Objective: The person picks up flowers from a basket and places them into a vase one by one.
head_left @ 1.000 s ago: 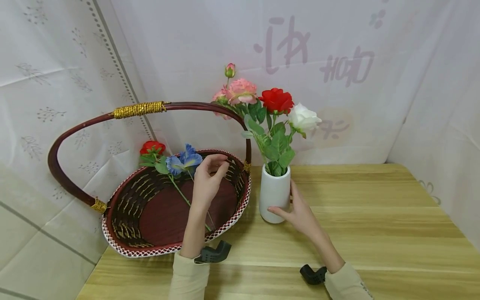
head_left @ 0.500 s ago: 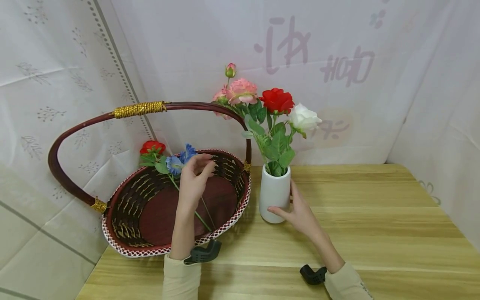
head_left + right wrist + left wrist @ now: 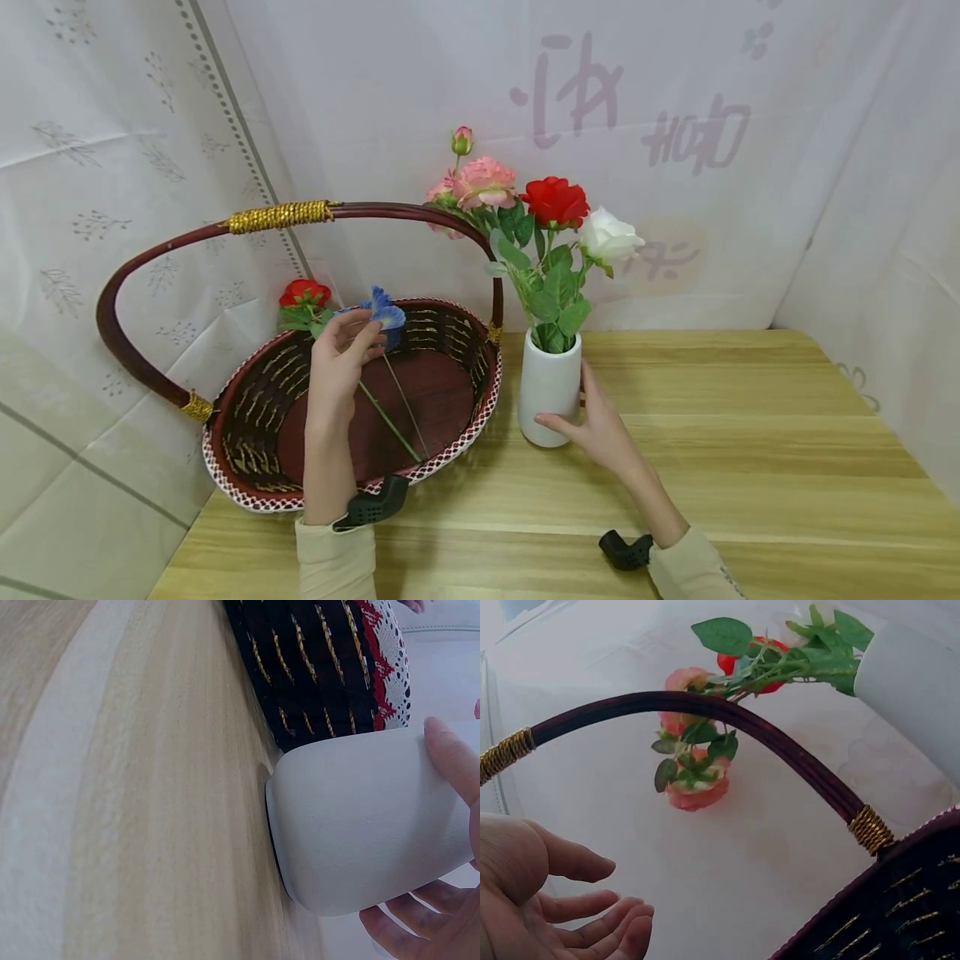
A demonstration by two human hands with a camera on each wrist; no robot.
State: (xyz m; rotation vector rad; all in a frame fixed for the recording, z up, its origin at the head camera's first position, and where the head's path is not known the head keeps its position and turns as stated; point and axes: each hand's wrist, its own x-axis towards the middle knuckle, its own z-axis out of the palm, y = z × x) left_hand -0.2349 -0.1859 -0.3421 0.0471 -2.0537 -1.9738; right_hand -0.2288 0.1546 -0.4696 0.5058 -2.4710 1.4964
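Observation:
My left hand (image 3: 335, 367) is over the basket (image 3: 442, 387), its fingers loosely bent beside a blue iris (image 3: 387, 317) that it partly hides. Nothing shows between thumb and fingers of this hand (image 3: 562, 900) in the left wrist view. A red rose (image 3: 305, 293) leans on the basket's back left rim, its green stem (image 3: 390, 425) crossing the inside. My right hand (image 3: 596, 421) grips the lower part of a white vase (image 3: 551, 387), thumb in front and fingers behind. The vase (image 3: 367, 817) stands upright on the table, bearing pink flowers (image 3: 486, 183), a red rose (image 3: 555, 202) and a white rose (image 3: 609, 236).
The basket's tall dark handle (image 3: 405, 211) arches over it, its right end near the vase and pink flowers. Light wooden table (image 3: 720, 442) extends to the right. Pale printed cloth (image 3: 697, 67) hangs behind and at the sides.
My left hand has moved left across the basket, from the right of the blue iris to its left side, covering part of the bloom. My right hand and the vase have stayed put.

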